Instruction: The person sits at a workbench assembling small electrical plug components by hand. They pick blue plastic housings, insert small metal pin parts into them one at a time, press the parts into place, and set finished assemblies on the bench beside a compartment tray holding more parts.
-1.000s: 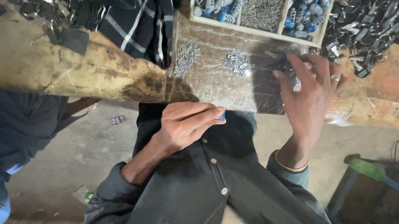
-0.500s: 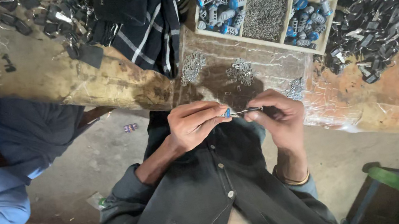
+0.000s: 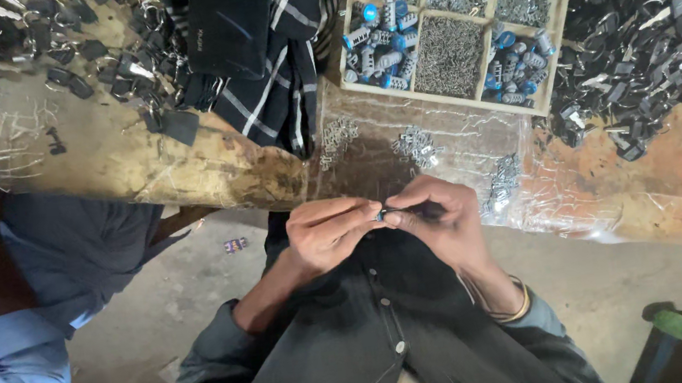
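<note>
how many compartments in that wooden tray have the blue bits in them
2 that show. In the pale wooden divided tray, blue and silver cylindrical parts fill the lower-left compartment and the lower-right compartment; the tray's top edge is cropped.

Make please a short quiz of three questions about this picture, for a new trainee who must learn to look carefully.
1. True or false: the left hand and the right hand meet at their fingertips on one small part.
2. Which lies nearest above the hands? A) the wooden divided tray B) small heaps of metal pieces on clear plastic sheet C) the pile of black parts
3. Fill in: a dark ______ cloth lies left of the tray.

Key:
1. True
2. B
3. striped
</note>
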Motion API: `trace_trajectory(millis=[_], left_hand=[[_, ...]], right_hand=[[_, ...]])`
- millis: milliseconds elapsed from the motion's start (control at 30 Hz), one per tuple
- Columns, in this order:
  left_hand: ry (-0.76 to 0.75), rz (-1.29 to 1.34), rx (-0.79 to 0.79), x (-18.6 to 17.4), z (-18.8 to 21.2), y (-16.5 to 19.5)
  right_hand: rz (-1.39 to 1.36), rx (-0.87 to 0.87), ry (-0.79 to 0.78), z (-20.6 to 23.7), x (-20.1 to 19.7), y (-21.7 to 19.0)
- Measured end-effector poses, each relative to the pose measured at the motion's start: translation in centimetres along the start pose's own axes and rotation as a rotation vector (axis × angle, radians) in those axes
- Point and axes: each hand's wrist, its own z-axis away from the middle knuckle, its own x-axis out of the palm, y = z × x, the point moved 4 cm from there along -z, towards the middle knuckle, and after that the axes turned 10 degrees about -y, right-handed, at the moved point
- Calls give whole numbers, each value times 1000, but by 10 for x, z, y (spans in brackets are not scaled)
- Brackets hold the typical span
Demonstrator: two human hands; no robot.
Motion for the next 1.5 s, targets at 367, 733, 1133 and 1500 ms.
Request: trace_trajectory(millis=[367, 733, 1133, 1500], left_hand=[[-170, -11, 67, -7, 1, 2], [-182, 33, -1, -11, -4, 5], [-296, 5, 114, -10, -24, 11], [-447, -376, 292, -2, -113, 8]], right_hand=[[447, -262, 79, -25, -57, -84], [1109, -212, 463, -11, -112, -93], [1288, 115, 526, 59, -167, 4], [1213, 57, 546, 55, -174, -15]])
